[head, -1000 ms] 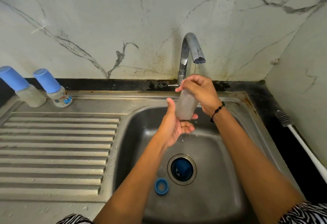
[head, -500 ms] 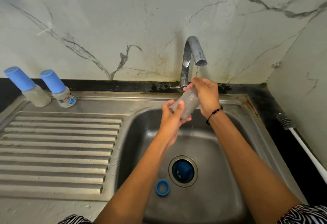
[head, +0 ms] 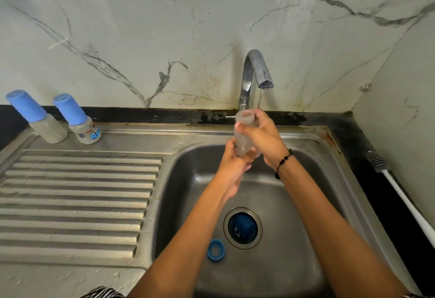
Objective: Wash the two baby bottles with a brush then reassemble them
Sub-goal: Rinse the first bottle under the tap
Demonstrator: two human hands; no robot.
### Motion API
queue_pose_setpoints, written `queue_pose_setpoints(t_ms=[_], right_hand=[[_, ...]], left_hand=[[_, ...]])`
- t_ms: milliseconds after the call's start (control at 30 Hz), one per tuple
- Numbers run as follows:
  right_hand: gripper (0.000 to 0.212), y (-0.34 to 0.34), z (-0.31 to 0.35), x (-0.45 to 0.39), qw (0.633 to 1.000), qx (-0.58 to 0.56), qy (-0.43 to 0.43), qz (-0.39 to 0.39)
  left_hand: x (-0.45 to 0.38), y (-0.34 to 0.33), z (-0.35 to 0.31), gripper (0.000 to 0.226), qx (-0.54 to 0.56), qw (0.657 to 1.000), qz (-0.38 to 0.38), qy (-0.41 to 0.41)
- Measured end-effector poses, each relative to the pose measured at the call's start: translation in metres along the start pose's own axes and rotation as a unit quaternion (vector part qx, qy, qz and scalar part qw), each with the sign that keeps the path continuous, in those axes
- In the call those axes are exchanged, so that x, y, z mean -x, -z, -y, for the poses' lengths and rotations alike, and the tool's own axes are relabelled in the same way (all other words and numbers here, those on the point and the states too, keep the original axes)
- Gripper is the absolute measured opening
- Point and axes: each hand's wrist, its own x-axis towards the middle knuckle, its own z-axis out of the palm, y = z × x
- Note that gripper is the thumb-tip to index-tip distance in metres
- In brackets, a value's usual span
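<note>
Two hands, the left hand (head: 231, 168) low and the right hand (head: 261, 136) high, grip the open bottle (head: 242, 137) under the tap (head: 256, 71) so water can run in.

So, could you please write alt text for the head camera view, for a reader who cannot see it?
Both hands, left and right, hold an open clear baby bottle upright under a thin stream from the tap over a steel sink. A blue ring lies by the drain, and two blue-capped bottles stand at back left.
</note>
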Motion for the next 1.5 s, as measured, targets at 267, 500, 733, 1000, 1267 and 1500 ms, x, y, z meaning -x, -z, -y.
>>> queue_pose_setpoints(t_ms=[267, 500, 733, 1000, 1267, 1500], right_hand=[[0.031, 0.022, -0.005, -0.003, 0.993, 0.095, -0.011, -0.068], [0.031, 0.025, 0.004, 0.005, 0.974, 0.192, 0.059, -0.103], [0.036, 0.017, -0.016, 0.011, 0.936, 0.347, 0.016, -0.058], [0.038, 0.014, -0.014, 0.009, 0.927, 0.362, 0.044, -0.085], [0.038, 0.011, -0.016, 0.012, 0.926, 0.347, 0.065, -0.130], [0.039, 0.008, -0.025, 0.014, 0.933, 0.333, 0.055, -0.126]], left_hand=[[0.006, 0.000, -0.010, 0.039, -0.089, 0.993, -0.076, 0.006], [0.014, -0.007, -0.022, 0.032, -0.066, 0.994, -0.084, -0.024], [0.013, -0.004, -0.030, 0.039, -0.080, 0.989, -0.110, -0.051], [0.016, -0.004, -0.029, 0.038, -0.099, 0.986, -0.121, -0.054], [0.018, -0.005, -0.030, 0.035, -0.106, 0.985, -0.120, -0.067], [0.015, -0.006, -0.025, 0.032, -0.107, 0.984, -0.125, -0.070]])
